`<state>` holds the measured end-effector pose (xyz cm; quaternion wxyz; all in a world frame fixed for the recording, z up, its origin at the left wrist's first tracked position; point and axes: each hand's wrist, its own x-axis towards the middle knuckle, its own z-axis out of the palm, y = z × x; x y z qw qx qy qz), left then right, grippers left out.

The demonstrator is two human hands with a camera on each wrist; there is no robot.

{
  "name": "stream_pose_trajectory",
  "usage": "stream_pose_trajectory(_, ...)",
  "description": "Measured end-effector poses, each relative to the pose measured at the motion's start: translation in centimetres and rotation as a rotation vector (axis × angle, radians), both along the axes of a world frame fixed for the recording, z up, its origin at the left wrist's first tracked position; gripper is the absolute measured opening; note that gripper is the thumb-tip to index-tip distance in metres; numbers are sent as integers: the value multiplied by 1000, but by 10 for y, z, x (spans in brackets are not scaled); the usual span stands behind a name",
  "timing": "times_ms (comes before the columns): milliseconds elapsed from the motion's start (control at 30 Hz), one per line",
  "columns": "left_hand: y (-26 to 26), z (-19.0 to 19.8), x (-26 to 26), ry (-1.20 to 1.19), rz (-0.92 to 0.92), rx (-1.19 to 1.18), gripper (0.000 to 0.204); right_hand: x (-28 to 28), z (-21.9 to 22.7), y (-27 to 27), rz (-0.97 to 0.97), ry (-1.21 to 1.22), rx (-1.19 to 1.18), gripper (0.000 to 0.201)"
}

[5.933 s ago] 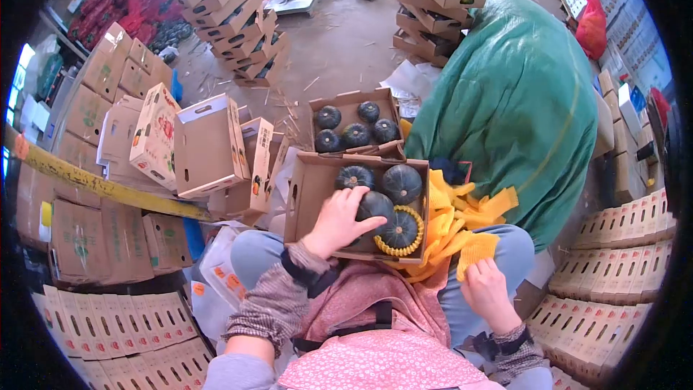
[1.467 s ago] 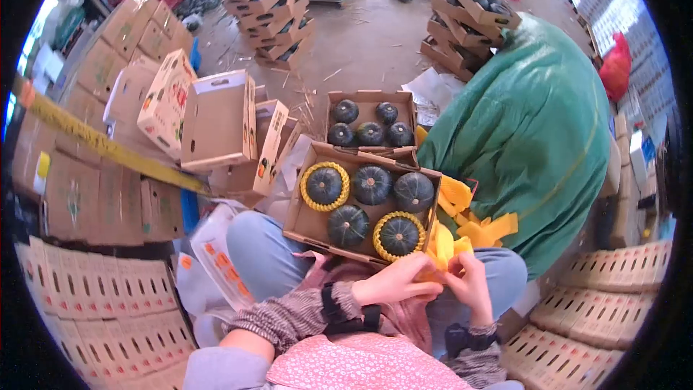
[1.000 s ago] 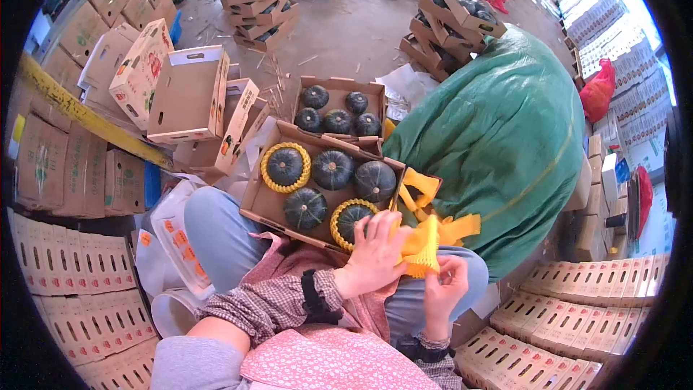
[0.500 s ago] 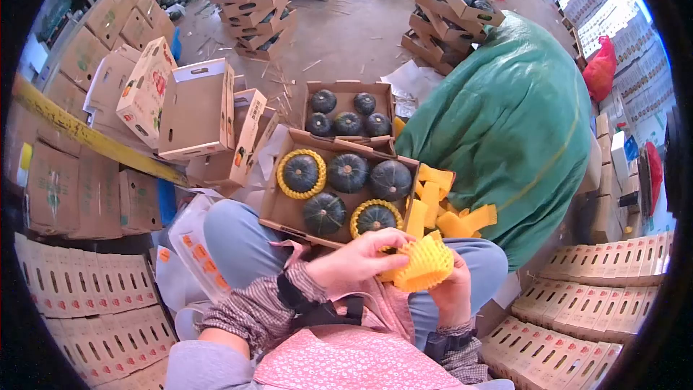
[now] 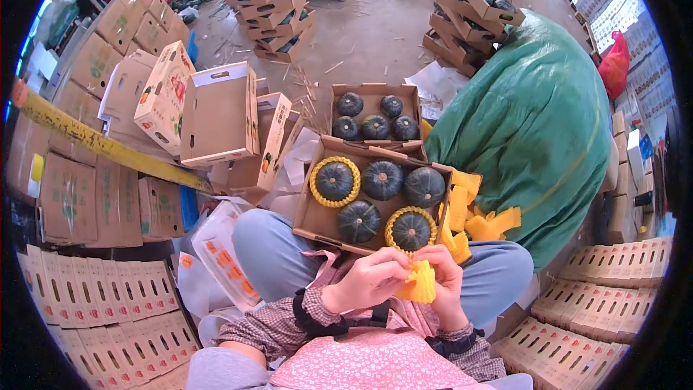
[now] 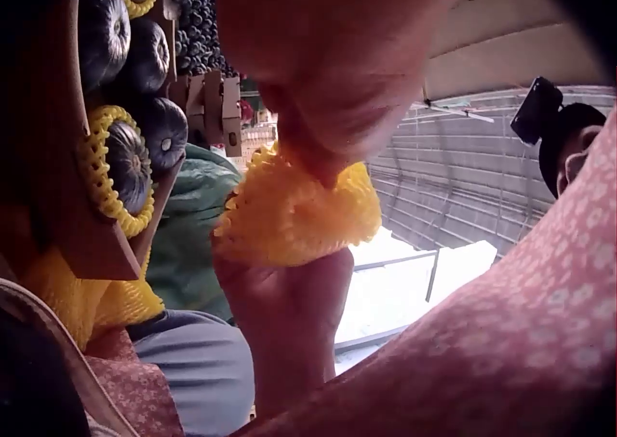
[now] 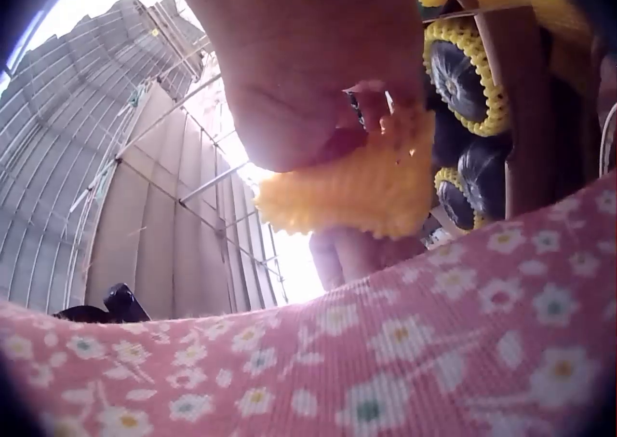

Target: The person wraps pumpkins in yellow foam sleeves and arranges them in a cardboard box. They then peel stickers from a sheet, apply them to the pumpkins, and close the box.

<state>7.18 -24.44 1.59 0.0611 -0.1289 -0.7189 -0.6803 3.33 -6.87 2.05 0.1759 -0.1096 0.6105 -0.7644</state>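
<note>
In the head view, my left hand [image 5: 369,279] and right hand [image 5: 446,283] meet over my lap, pinching a bunched yellow foam net sleeve [image 5: 420,285] between them. The left wrist view shows the foam net [image 6: 289,223] gathered between the fingers of both hands. Just beyond, a cardboard carton [image 5: 306,221] rests tilted by my knees with several dark green squashes. Yellow foam nets ring two of them, the far-left squash [image 5: 335,179] and the near-right squash [image 5: 412,231]. The others, such as the near-left squash [image 5: 359,222], are bare.
More yellow foam nets [image 5: 494,224] lie right of the carton, beside a big green-covered heap [image 5: 530,123]. A second carton [image 5: 375,91] of squashes stands behind. Unfilled cartons [image 5: 220,119] lean at left, near a yellow bar [image 5: 108,146]. Stacked cartons [image 5: 263,14] rise farther back.
Earlier my left hand rested on a squash in the carton and only one showed a net; now two are netted. Since half a second ago, the held net has gone from spread to bunched.
</note>
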Motion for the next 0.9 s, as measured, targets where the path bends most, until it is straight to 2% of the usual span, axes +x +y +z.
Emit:
stream_pose_trajectory(33, -5, 2, -2, 60, -36, 55, 9, 2, 2, -3, -50, 9, 46, 16)
stream_pose_trajectory(133, -28, -2, 6, -463, -405, 616, 15, -3, 1, 1, 49, 165, 192, 10)
stream_pose_trajectory(167, -50, 0, 6, -735, -705, 537, 15, -2, 4, -7, 82, -54, -66, 3)
stream_pose_trajectory(200, -64, 14, 4, -839, -831, 501, 16, -1, 3, -2, 269, -338, -338, 11)
stream_pose_trajectory(267, -82, 8, 8, -758, -719, 273, 15, 19, -12, 12, 439, -815, -303, 18)
stream_pose_trajectory(300, -84, 4, 11, -747, -578, 403, 12, 24, 6, 0, 508, -959, -237, 28)
stream_pose_trajectory(333, -85, -2, 16, -729, -435, 530, 9, 37, -8, -3, 591, -885, -81, 35)
stream_pose_trajectory(367, -78, -7, 22, -734, -308, 736, 9, 30, -4, -4, 746, -738, 52, 34)
stream_pose_trajectory(400, -76, -8, 23, -834, -263, 895, 9, 19, 0, -4, 892, -583, 184, 34)
stream_pose_trajectory(467, -73, -8, 24, -1029, -159, 1219, 11, -2, -11, 1, 552, -586, -213, 34)
stream_pose_trajectory(500, -75, -8, 23, -998, -205, 1040, 11, -13, -2, -10, 407, -611, -498, 35)
stream_pose_trajectory(533, -79, -9, 21, -963, -250, 859, 12, -24, 17, -20, 419, -620, -532, 31)
stream_pose_trajectory(600, -91, -12, 12, -877, -335, 489, 14, -29, 10, -36, 316, -732, -270, 28)
stream_pose_trajectory(633, -93, -19, 3, -703, -128, 197, 18, -29, -1, -50, 230, -547, 58, 23)
stream_pose_trajectory(667, -95, -32, -5, -572, 149, -31, 19, -27, -48, -48, 163, -206, 418, 25)
stream_pose_trajectory(733, -90, -50, -19, -356, 436, -456, 18, -23, -76, -58, 194, -87, 668, 20)
stream_pose_trajectory(767, -86, -56, -25, -400, 444, -424, 18, -21, -104, -61, 180, 114, 731, 21)
stream_pose_trajectory(867, -81, -76, -37, -499, 421, -297, 18, -30, -56, -91, 82, -615, 238, 23)
stream_pose_trajectory(900, -81, -87, -40, -513, 395, -228, 18, -32, -60, -97, 67, -648, 216, 25)
